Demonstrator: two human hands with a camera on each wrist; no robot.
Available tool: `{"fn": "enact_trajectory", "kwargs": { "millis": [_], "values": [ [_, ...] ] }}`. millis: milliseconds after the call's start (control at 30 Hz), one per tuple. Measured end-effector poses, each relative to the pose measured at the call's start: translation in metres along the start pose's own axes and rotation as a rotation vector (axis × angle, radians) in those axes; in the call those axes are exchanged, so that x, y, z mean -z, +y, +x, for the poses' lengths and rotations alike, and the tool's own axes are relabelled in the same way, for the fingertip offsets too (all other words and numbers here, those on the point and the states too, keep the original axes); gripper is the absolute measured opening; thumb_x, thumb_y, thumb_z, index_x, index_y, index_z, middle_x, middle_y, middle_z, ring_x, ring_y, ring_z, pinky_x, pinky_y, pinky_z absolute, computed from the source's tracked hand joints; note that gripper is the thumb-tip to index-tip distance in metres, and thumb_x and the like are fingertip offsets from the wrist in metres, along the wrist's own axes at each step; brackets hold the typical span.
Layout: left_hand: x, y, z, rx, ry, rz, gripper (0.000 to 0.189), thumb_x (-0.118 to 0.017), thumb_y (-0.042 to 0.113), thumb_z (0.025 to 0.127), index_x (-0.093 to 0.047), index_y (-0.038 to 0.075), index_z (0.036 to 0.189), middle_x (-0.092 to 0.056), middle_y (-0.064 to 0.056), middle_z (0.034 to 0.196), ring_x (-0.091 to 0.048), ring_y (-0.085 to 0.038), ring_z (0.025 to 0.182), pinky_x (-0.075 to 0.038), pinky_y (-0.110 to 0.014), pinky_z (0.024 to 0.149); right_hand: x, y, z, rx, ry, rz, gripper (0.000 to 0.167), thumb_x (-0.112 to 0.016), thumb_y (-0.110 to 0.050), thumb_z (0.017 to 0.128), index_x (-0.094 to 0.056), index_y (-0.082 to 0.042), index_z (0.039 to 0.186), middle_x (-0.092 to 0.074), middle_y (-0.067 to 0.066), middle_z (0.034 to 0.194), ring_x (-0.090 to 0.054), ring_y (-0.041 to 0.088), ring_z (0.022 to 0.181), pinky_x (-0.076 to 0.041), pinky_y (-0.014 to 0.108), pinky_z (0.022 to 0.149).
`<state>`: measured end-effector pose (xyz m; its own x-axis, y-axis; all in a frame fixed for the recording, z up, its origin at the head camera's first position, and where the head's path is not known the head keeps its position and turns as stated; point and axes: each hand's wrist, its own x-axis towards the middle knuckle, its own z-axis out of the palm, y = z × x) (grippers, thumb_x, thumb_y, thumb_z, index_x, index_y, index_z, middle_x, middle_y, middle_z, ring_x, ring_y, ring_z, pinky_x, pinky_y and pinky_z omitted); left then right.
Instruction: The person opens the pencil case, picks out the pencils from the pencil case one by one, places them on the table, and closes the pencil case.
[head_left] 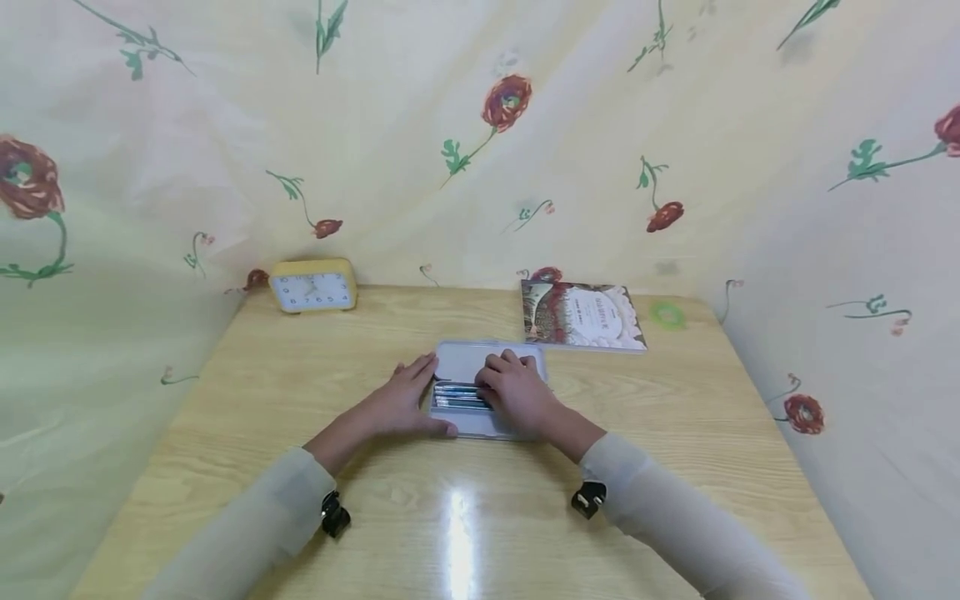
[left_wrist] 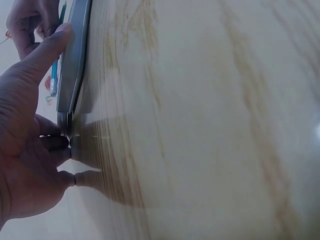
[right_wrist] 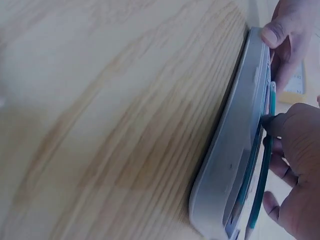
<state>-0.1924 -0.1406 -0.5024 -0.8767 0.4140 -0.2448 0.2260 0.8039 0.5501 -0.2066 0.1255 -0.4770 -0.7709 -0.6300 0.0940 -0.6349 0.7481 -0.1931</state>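
A light grey pencil case (head_left: 480,423) lies on the table with its lid (head_left: 459,360) folded back. Several pencils (head_left: 456,397) lie side by side in it. My right hand (head_left: 520,395) is over the right part of the case and pinches a green pencil (right_wrist: 260,185) between thumb and fingers, seen in the right wrist view at the case's upper edge. At the left end of the case, my left hand (head_left: 401,406) has its fingers spread along the side. Its thumb (left_wrist: 56,42) rests on the near edge, as the left wrist view shows.
A yellow clock (head_left: 313,286) stands at the table's back left. Toward the back right lie a printed booklet (head_left: 583,315) and a green ring-shaped roll (head_left: 667,314). A flowered curtain (head_left: 405,167) hangs behind the wooden table (head_left: 300,358) and on both sides.
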Motion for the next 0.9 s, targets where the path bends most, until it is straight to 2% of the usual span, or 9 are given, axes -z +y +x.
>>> {"fn": "enact_trajectory", "kwargs": {
  "millis": [133,267,400,533,667,900],
  "values": [
    [-0.005,0.003,-0.001,0.007,-0.009,-0.024,0.144,-0.082,0.084,0.079,-0.008,0.011,0.179,-0.004,-0.009,0.189,-0.004,-0.041,0.174,-0.011,-0.061,0.141,0.003,0.013,-0.012,0.02,0.043,-0.007,0.006,-0.077,-0.021,0.106,-0.079,-0.018,0.111,-0.069,-0.001,0.109,-0.057,0.022,0.101,-0.053,0.059,0.097],
    [-0.008,0.002,-0.003,0.015,-0.007,-0.021,0.143,-0.083,0.082,0.08,-0.009,0.01,0.178,-0.004,-0.009,0.189,-0.004,-0.044,0.174,-0.014,-0.064,0.14,0.008,0.029,-0.024,0.056,0.124,-0.016,0.004,-0.081,-0.018,0.102,-0.079,-0.015,0.105,-0.069,0.002,0.105,-0.061,0.026,0.099,-0.053,0.06,0.09],
    [-0.01,0.0,-0.005,0.007,-0.01,-0.009,0.142,-0.083,0.081,0.081,-0.008,0.009,0.178,-0.004,-0.01,0.189,-0.004,-0.044,0.174,-0.014,-0.065,0.14,0.012,0.052,-0.037,0.06,0.2,-0.036,0.009,-0.086,-0.013,0.096,-0.079,-0.015,0.101,-0.072,0.004,0.105,-0.066,0.03,0.102,-0.052,0.061,0.085],
    [-0.009,0.002,-0.006,-0.008,-0.011,-0.003,0.143,-0.082,0.082,0.081,-0.007,0.009,0.178,-0.003,-0.01,0.189,-0.004,-0.045,0.174,-0.015,-0.065,0.139,0.016,0.08,-0.052,0.011,0.237,-0.039,0.012,-0.089,-0.012,0.092,-0.079,-0.015,0.099,-0.074,0.004,0.104,-0.064,0.029,0.098,-0.05,0.058,0.08],
    [-0.007,0.003,-0.006,-0.011,-0.007,0.003,0.143,-0.082,0.082,0.081,-0.007,0.008,0.178,-0.002,-0.011,0.189,-0.005,-0.051,0.172,-0.018,-0.068,0.138,0.018,0.108,-0.069,-0.058,0.243,-0.037,0.009,-0.088,-0.014,0.094,-0.081,-0.016,0.099,-0.074,0.003,0.1,-0.059,0.027,0.089,-0.047,0.054,0.074],
    [-0.002,0.004,-0.005,-0.013,-0.005,0.016,0.142,-0.082,0.081,0.082,-0.006,0.009,0.178,-0.002,-0.012,0.188,-0.005,-0.056,0.17,-0.02,-0.071,0.136,0.018,0.141,-0.093,-0.168,0.209,-0.011,0.006,-0.085,-0.015,0.097,-0.081,-0.016,0.102,-0.074,0.005,0.102,-0.061,0.032,0.098,-0.052,0.065,0.078]
  ]
}}
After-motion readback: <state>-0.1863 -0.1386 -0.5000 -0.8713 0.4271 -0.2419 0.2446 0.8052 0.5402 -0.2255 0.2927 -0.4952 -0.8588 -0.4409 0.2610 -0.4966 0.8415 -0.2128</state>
